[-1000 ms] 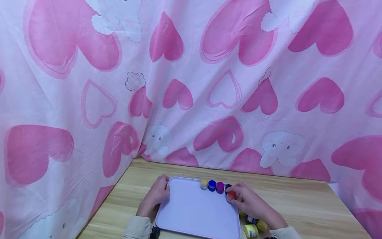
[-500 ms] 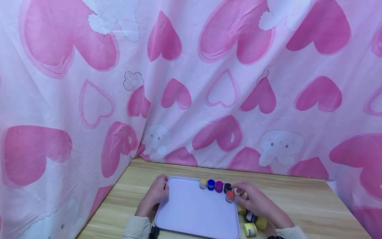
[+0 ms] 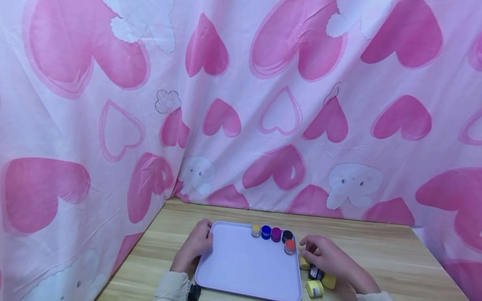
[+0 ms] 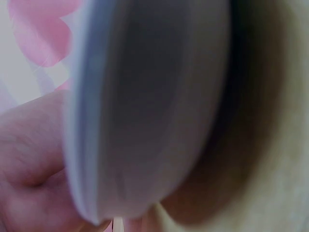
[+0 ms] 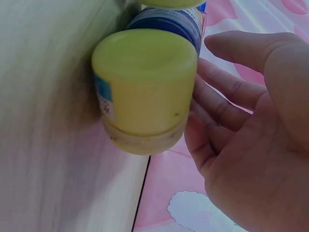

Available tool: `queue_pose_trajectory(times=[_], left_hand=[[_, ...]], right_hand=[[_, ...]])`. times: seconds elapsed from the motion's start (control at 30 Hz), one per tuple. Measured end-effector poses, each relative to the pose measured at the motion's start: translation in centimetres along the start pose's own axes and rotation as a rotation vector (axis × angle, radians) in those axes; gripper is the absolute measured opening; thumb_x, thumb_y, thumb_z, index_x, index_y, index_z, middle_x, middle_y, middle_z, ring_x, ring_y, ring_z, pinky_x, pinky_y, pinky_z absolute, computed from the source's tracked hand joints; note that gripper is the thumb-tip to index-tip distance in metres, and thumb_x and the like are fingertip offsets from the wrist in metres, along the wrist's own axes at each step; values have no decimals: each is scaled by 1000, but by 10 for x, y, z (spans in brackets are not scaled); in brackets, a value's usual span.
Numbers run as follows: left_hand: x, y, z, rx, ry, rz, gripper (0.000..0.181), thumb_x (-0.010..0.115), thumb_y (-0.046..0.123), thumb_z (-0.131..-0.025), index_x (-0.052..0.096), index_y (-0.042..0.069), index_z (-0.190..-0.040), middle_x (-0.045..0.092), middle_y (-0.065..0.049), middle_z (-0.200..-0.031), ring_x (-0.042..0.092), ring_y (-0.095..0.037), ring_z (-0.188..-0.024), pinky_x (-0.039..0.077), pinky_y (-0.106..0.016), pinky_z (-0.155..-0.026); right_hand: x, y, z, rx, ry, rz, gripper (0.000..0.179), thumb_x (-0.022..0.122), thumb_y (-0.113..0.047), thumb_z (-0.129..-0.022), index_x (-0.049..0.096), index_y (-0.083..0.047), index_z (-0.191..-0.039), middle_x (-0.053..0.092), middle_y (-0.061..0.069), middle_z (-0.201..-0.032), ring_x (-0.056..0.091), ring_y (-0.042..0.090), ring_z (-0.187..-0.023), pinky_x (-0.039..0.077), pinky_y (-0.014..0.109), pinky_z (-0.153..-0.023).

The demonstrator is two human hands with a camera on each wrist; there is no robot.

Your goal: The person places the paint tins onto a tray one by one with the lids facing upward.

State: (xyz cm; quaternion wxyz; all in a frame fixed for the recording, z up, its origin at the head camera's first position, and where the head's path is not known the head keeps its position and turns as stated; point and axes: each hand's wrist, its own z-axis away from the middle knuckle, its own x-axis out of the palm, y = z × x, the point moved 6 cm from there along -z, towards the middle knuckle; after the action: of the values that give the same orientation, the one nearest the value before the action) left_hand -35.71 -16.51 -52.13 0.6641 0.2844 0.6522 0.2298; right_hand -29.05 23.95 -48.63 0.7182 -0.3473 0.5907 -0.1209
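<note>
My left hand [image 3: 197, 241] grips the left rim of a pale lilac tray [image 3: 244, 267]; in the left wrist view the tray's edge [image 4: 91, 121] fills the middle, blurred. Along the tray's far right corner stand small paint jars: a yellow jar [image 3: 256, 230], a blue jar [image 3: 265, 232], a magenta jar [image 3: 276, 234], a black-lidded jar [image 3: 287, 236] and an orange-red jar [image 3: 290, 246]. My right hand [image 3: 325, 253] holds nothing, fingers loosely bent, just right of the tray above more jars. In the right wrist view it is beside a yellow jar [image 5: 145, 87].
Several jars lie on the wooden table [image 3: 380, 259] right of the tray, among them a light yellow jar [image 3: 314, 288], a dark jar [image 3: 315, 272] and a deeper yellow jar [image 3: 329, 281]. A pink heart-print curtain [image 3: 241, 167] hangs behind and to the left.
My right hand has let go of the orange-red jar, which now stands on the tray's right side, and has drawn back to the right. The left hand stays on the rim.
</note>
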Motion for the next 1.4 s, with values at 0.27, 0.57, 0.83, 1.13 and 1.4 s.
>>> queue_pose_trajectory(times=[0.27,0.57,0.83,1.13,1.4], left_hand=[[-1,1,0,4,4,-5,23,61,3,-105,57,1,-127,57,-11,-113,58,-23,-99,56,-41,-86],[-2,3,2,22,13,-9,23,62,2,-104,57,-1,-127,58,-11,-113,58,-23,-99,56,-41,-86],[-1,4,2,49,23,-19,22,61,2,-104,58,-1,-126,58,-12,-113,58,-23,-98,57,-42,-86],[-2,4,2,73,37,-26,21,62,1,-103,58,-2,-124,58,-12,-110,58,-23,-97,56,-42,-86],[-5,9,5,127,74,-44,18,63,-2,-100,59,-3,-117,58,-10,-104,57,-21,-94,53,-40,-84]], right_hand=[[2,5,5,-18,30,83,19,75,-33,-102,76,-18,-115,71,-11,-93,61,5,-86,55,21,-77],[3,9,9,-4,53,169,18,71,-49,-102,77,-33,-107,68,-23,-89,56,-4,-85,42,38,-87],[8,13,4,28,46,167,18,71,-49,-102,77,-33,-107,68,-23,-87,57,-3,-86,36,44,-90],[11,17,1,38,15,14,22,74,-41,-102,77,-22,-113,70,-9,-91,60,9,-87,49,23,-77],[9,17,1,33,-1,-107,30,78,-36,-100,76,-14,-119,73,-3,-102,64,18,-97,59,28,-84]])
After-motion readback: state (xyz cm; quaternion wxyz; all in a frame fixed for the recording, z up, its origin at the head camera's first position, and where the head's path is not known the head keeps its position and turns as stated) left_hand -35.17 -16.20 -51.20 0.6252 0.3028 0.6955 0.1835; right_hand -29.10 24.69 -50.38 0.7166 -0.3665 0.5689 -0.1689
